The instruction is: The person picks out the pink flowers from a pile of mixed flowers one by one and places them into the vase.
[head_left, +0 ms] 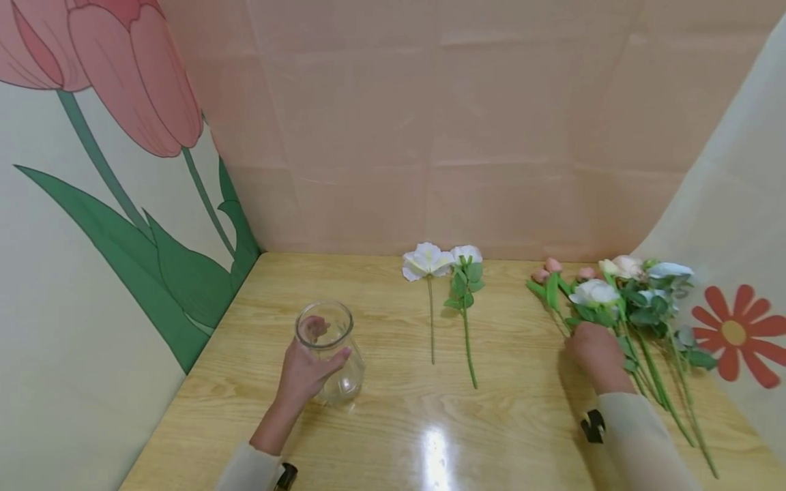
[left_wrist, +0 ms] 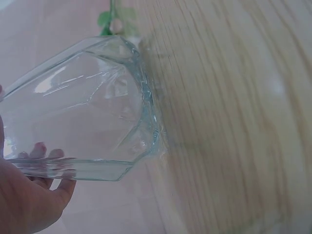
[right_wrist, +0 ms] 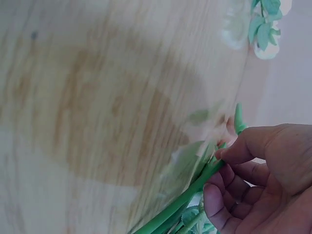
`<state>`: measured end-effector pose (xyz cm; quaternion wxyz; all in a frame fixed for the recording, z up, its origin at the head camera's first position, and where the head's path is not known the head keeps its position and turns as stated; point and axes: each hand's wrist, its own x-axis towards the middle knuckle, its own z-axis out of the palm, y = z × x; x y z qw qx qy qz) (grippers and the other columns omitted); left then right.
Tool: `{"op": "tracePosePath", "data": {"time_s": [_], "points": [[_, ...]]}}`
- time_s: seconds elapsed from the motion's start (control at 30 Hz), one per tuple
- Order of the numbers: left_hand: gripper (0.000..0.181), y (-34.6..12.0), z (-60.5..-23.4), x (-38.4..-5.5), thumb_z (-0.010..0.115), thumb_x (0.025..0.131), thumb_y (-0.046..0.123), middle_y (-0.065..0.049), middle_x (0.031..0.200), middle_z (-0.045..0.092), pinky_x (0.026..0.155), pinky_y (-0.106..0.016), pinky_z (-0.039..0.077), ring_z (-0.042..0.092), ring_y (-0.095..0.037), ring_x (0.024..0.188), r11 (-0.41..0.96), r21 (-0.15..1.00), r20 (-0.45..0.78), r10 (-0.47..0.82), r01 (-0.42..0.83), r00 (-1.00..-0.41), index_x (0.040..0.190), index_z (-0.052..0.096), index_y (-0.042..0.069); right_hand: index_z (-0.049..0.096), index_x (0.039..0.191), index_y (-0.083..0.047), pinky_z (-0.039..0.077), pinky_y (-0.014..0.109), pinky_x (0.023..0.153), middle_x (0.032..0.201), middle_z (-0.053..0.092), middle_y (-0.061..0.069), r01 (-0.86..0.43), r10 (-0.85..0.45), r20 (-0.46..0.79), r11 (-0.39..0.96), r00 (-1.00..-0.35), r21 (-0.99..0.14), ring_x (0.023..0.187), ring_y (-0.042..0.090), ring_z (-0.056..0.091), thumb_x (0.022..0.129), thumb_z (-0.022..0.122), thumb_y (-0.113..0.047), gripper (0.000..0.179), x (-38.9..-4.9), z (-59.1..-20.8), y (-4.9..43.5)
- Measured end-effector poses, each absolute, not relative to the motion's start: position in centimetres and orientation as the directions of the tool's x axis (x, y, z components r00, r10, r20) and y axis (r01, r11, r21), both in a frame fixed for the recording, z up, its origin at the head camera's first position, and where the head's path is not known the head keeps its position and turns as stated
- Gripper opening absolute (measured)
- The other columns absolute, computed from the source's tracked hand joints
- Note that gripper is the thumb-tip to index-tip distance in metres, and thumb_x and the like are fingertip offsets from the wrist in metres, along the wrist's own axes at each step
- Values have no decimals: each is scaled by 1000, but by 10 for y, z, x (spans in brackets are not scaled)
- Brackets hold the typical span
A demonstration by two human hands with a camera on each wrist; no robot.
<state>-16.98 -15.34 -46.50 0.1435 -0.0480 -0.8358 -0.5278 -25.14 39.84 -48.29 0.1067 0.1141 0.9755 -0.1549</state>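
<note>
My left hand (head_left: 302, 372) grips a clear glass vase (head_left: 345, 387), its thumb and fingers spread round the upper body just under the round rim. In the left wrist view the faceted glass wall and thick base show, with fingertips visible through the vase (left_wrist: 92, 107). On the right, my right hand (head_left: 595, 351) is down among a bunch of artificial flowers. Its thumb and fingers pinch a thick green flower stem (right_wrist: 180, 202) in the right wrist view; which bloom it belongs to is hidden. Pink tulips (head_left: 552, 264) and a white rose (head_left: 594, 292) lie just beyond that hand.
A white open-petalled flower (head_left: 426, 260) and a leafy white flower (head_left: 468, 300) lie side by side at mid-table. Pale blue and cream blooms (head_left: 669, 271) fill the right back corner. A pink backdrop (head_left: 430, 136) rises behind the wooden table (head_left: 393, 423).
</note>
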Motion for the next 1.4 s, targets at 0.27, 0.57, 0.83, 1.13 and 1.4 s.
{"op": "tracePosePath", "data": {"time_s": [0.27, 0.57, 0.83, 1.13, 1.4], "points": [[73, -152, -467, -169, 89, 76, 29, -16, 129, 63, 103, -61, 46, 57, -39, 126, 444, 858, 316, -62, 257, -947, 131, 46, 10, 65, 98, 7, 50, 51, 60, 95, 66, 29, 223, 172, -198, 934, -965, -279, 78, 40, 63, 98, 57, -23, 31, -247, -474, 394], [71, -150, -468, -169, 88, 77, 32, -15, 128, 63, 100, -62, 47, 57, -39, 125, 443, 856, 322, -55, 266, -945, 130, 46, 11, 65, 105, 4, 48, 45, 59, 89, 65, 21, 220, 164, -206, 932, -965, -288, 72, 32, 60, 99, 55, -24, 29, -242, -462, 386], [73, -149, -466, -168, 89, 75, 32, -15, 130, 65, 103, -60, 45, 58, -37, 127, 453, 856, 307, -57, 249, -950, 131, 47, 10, 63, 108, 3, 46, 45, 57, 87, 64, 19, 201, 160, -155, 933, -975, -299, 69, 30, 57, 99, 55, -24, 29, -237, -453, 381], [74, -148, -467, -169, 89, 75, 32, -14, 130, 64, 104, -60, 45, 57, -36, 127, 442, 860, 310, -55, 256, -949, 131, 47, 10, 56, 81, -6, 36, 37, 52, 69, 54, 9, 105, 108, -8, 939, -994, -327, 61, 26, 48, 95, 57, -23, 23, -232, -441, 377], [72, -148, -467, -170, 89, 76, 33, -16, 132, 63, 104, -61, 45, 56, -37, 128, 431, 864, 309, -44, 261, -950, 131, 46, 11, 59, 111, 7, 49, 52, 63, 101, 66, 29, 77, 120, 97, 928, -988, -364, 81, 43, 63, 94, 60, -24, 35, -228, -430, 369]]}}
